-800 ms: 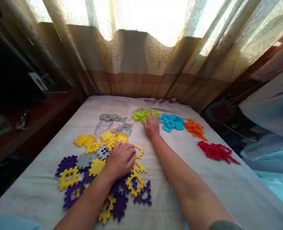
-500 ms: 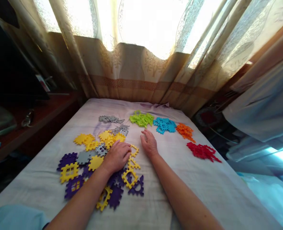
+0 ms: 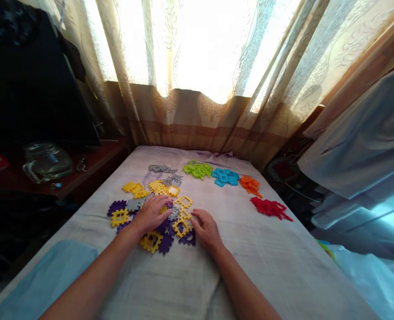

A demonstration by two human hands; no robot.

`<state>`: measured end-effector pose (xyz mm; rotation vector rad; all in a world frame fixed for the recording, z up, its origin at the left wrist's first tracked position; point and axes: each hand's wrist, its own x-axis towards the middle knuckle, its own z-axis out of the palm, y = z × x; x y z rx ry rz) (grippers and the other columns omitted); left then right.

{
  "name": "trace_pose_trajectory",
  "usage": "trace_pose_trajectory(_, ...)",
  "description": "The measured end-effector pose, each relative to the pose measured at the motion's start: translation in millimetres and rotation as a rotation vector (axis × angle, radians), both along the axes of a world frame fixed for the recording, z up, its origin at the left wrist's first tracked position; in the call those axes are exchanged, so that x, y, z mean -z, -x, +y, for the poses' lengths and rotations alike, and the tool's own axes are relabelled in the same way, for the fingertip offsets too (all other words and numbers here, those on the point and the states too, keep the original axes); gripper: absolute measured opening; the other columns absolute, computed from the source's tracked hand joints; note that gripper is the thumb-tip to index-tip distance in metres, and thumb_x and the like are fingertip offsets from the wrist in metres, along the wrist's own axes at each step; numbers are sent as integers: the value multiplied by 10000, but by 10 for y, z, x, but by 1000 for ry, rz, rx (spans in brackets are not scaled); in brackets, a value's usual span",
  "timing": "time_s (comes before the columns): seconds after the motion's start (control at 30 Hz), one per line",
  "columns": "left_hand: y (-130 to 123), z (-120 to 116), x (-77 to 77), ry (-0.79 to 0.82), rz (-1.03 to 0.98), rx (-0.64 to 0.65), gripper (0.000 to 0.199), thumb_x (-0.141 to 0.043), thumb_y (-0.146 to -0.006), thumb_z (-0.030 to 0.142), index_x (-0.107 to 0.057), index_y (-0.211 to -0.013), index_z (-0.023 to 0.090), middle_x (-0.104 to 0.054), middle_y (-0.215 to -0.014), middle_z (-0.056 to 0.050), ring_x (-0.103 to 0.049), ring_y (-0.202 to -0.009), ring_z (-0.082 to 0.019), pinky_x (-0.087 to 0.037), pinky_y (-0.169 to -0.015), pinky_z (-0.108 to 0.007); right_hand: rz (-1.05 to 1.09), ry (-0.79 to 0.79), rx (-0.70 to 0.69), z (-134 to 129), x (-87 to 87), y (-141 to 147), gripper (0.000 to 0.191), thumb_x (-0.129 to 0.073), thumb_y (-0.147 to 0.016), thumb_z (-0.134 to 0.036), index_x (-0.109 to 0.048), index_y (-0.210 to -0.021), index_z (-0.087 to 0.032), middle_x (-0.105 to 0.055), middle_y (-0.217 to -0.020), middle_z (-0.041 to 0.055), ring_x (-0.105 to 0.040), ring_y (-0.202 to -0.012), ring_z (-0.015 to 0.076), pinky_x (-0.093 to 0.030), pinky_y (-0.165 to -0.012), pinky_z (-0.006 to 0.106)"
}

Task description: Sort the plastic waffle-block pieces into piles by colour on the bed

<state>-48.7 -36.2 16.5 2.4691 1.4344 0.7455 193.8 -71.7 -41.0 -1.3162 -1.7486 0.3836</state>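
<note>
Interlocking plastic pieces lie in a mixed heap of yellow (image 3: 119, 218), purple (image 3: 165, 243) and grey (image 3: 135, 205). Over the middle of this heap is my left hand (image 3: 153, 214), palm down with its fingers apart; what lies under the palm is hidden. My right hand (image 3: 207, 229) rests at the heap's right edge, beside yellow frame pieces (image 3: 181, 228), its fingers loosely curved and apart with nothing seen between them. Farther back are separate piles of green (image 3: 197, 170), blue (image 3: 225, 177), orange (image 3: 250, 185) and red pieces (image 3: 270, 208).
All the piles lie on a pale sheet (image 3: 243, 262). At left, a dark wooden surface (image 3: 93, 165) holds a glass jar (image 3: 48, 161) and a black screen (image 3: 33, 84). Curtains (image 3: 197, 118) hang behind; cloth (image 3: 356, 133) hangs at right. A blue cloth (image 3: 53, 275) lies front left.
The view has shifted, showing more of the left side. My right hand has drawn back from near the green pile to the right edge of the mixed heap. My left hand stays over the heap.
</note>
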Motion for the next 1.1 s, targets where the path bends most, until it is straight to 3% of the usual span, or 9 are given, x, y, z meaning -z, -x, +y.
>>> trace_pose_trajectory(0.1,194,-410,225,-54,107,-195,551,-546,-850,546,-583,-1316,254,-540,-1437,-106,-443,-1364,-317,-284,-1146,-574,-76,-18,45,-194,0,64,282,-607,-823,-347,-720,-1028,-191,-700,-1158,130,-624,-1117,249,-466,-1019,419)
trace_pose_trajectory(0.2,247,-743,456,-86,161,-338,623,-559,-833,561,-555,-1357,224,-477,-1488,-136,-380,-1409,-334,-239,-1165,-579,-211,-9,149,-342,-25,161,428,-690,-765,-421,-698,-1108,-166,-633,-1278,177,-557,-1221,314,-425,-1050,473)
trace_pose_trajectory(0.3,195,-942,574,-131,168,-423,619,-529,-856,557,-550,-1364,205,-485,-1477,-148,-379,-1408,-333,-229,-1171,-569,-333,26,204,-430,-71,244,538,-745,-712,-461,-678,-1152,-160,-577,-1352,198,-492,-1288,361,-388,-1067,503)
trace_pose_trajectory(0.53,108,-1069,536,-204,188,-442,634,-496,-870,602,-578,-1327,170,-544,-1422,-154,-418,-1378,-336,-254,-1162,-568,-438,51,195,-474,-135,299,428,-732,-731,-450,-685,-1068,-190,-545,-1391,182,-438,-1332,352,-329,-1085,499)
trace_pose_trajectory(0.9,105,-1156,505,-148,154,-421,756,-594,-783,647,-511,-1381,192,-525,-1439,-165,-404,-1393,-338,-185,-1186,-570,-340,-34,141,-423,-24,270,300,-718,-748,-390,-679,-977,-201,-588,-1343,172,-458,-1304,349,-308,-1083,527)
trace_pose_trajectory(1.1,156,-1279,482,-83,138,-451,732,-623,-763,613,-522,-1345,182,-483,-1474,-170,-360,-1419,-350,-196,-1181,-572,-260,-109,257,-284,4,24,321,-676,-786,-426,-680,-1001,-186,-602,-1312,164,-484,-1263,317,-337,-1063,497)
